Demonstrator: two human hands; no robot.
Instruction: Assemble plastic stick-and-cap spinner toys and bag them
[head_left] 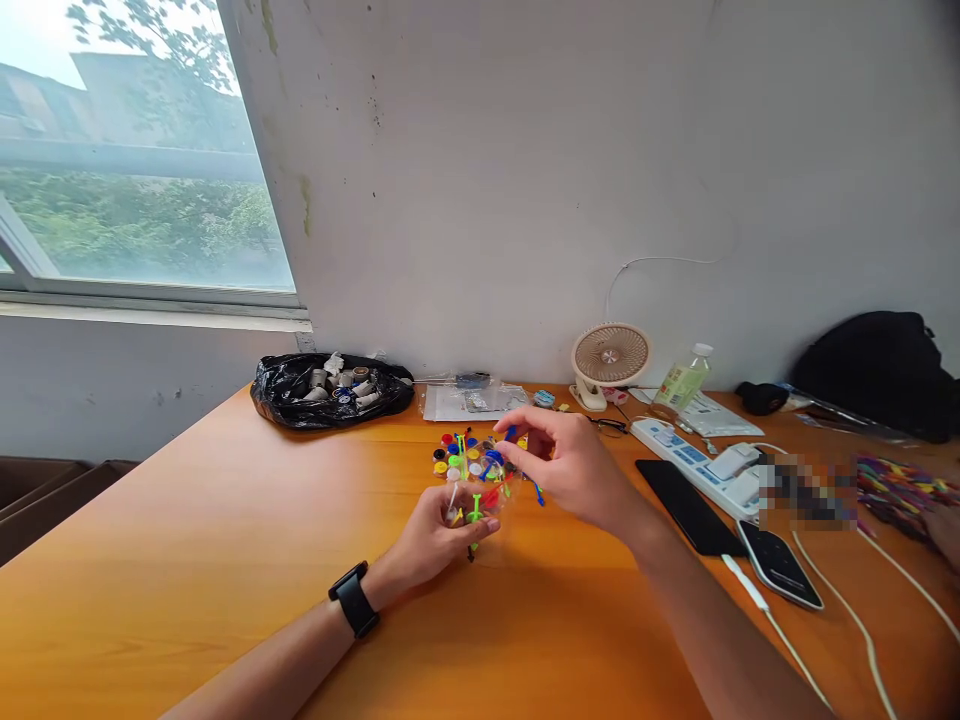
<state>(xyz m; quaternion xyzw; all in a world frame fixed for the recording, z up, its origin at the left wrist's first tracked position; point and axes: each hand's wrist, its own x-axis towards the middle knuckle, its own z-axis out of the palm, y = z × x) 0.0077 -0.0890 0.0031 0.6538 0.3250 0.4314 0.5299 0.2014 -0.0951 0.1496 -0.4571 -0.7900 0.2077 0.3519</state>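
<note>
We see the left hand (439, 530) gripping a clear bag of coloured pegs (480, 490) just below the right hand (570, 465); its fingers (517, 452) pinch the bag's top, directly above the left's.

Head view, forward-down over table (225, 560)

From where I sit, the table (225, 560) reads as smooth orange wood with a soft sheen. The little coloured pegs and caps (461, 455) look like glossy plastic, and what my left hand (435, 535) holds seems to be a clear plastic bag (487, 490), though it is too blurred to be sure. The black bag (330, 390) is crinkled, shiny film. The two phones (739, 535) are glossy glass; the wall (562, 150) is matt, stained plaster.
</note>
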